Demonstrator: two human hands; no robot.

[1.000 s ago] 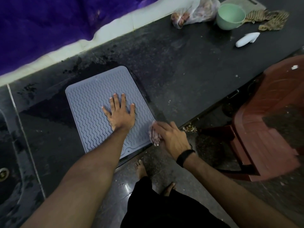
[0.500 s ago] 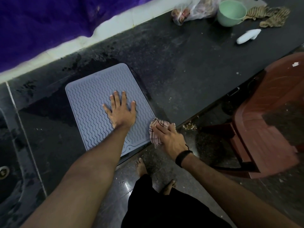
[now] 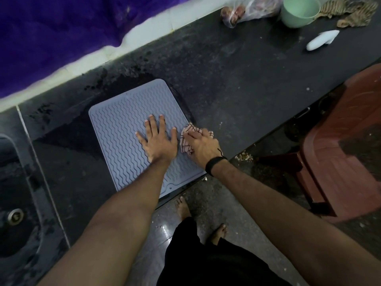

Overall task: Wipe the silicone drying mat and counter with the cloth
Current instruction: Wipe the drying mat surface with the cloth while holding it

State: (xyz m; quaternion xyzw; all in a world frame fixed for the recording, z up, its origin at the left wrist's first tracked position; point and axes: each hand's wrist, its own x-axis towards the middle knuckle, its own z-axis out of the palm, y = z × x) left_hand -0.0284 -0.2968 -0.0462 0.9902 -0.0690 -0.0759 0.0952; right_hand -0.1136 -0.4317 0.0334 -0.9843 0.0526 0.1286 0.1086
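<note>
Lying flat on the dark counter (image 3: 237,83), the grey silicone drying mat (image 3: 121,129) is being pressed by the left hand (image 3: 157,141) with fingers straight and spread, while the right hand (image 3: 203,145) is gripping the bunched checked cloth (image 3: 186,139) at the mat's right edge.

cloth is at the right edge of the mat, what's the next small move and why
Probably sweep the cloth leftward across the mat. The right hand presses it at the mat's right edge, the left hand lies flat pinning the mat, and most of the ridged surface lies left of the cloth.
</note>
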